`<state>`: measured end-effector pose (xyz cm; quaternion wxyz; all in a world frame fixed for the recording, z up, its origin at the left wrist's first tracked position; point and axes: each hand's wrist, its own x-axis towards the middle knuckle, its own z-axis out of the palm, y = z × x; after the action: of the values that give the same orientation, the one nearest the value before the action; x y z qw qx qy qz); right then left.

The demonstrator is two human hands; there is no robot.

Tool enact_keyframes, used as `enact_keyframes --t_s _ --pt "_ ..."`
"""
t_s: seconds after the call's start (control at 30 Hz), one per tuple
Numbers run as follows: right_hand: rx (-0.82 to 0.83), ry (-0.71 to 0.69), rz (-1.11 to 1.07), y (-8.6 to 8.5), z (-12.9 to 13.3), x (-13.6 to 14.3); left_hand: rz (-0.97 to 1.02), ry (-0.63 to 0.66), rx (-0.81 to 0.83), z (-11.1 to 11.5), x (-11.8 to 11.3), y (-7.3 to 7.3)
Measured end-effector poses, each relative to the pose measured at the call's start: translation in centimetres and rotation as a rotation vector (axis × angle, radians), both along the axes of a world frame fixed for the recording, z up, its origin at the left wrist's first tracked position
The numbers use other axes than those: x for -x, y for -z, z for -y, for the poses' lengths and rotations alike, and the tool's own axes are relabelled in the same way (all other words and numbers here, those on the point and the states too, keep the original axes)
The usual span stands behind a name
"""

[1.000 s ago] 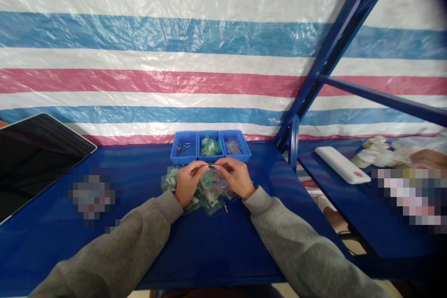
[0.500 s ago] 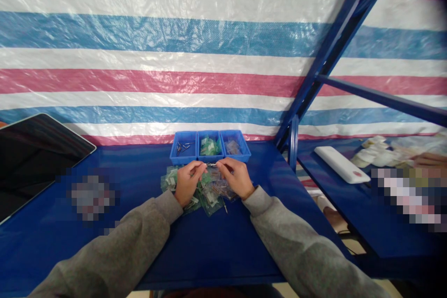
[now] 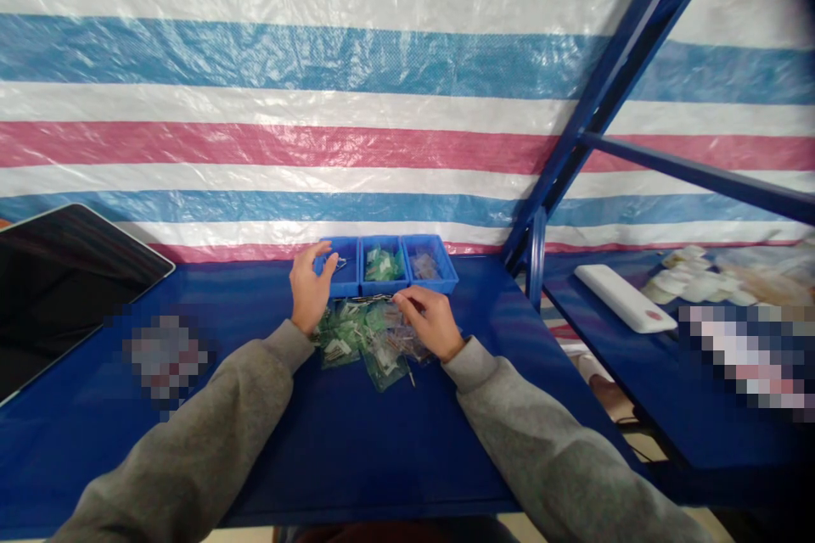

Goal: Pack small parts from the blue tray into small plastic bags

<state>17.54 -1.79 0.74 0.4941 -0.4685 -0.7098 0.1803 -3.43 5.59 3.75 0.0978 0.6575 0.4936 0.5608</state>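
My left hand (image 3: pixel 311 288) is over the near left side of the left blue bin (image 3: pixel 347 278), which holds a few small metal pins (image 3: pixel 341 261). Its thumb and forefinger are apart, with nothing visible between them. My right hand (image 3: pixel 433 321) pinches the end of a thin metal rod (image 3: pixel 375 299) just in front of the bins; the exact kind is too small to tell. Beneath and between the hands lies a heap of small clear and greenish plastic bags (image 3: pixel 382 348) with little parts inside. One loose metal pin (image 3: pixel 411 377) sits at the heap's front edge.
The middle bin (image 3: pixel 384 287) holds greenish bags, the right bin (image 3: pixel 439 283) clear ones. A dark-screened tablet (image 3: pixel 70 288) leans at the left, near a blurred item (image 3: pixel 166 356). Beyond a blue metal frame (image 3: pixel 536 263), a white power bank (image 3: pixel 624 299) lies on another table.
My left hand has left the metal rod and moved left and away from me to the left bin, its fingers opening. My right hand has stayed nearly in place.
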Motion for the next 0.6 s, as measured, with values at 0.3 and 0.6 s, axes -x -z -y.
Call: enact_keyframes --t_s 0.3,0.6 --pt "0.001 -0.001 0.117 0.3 -0.5 -0.2 -0.081 0.316 0.014 4.5 -3.1 1.4" --pt "0.1 0.114 0.401 0.9 -1.2 -1.3 -0.058 0.365 0.062 5.1 -3.5 2.4"
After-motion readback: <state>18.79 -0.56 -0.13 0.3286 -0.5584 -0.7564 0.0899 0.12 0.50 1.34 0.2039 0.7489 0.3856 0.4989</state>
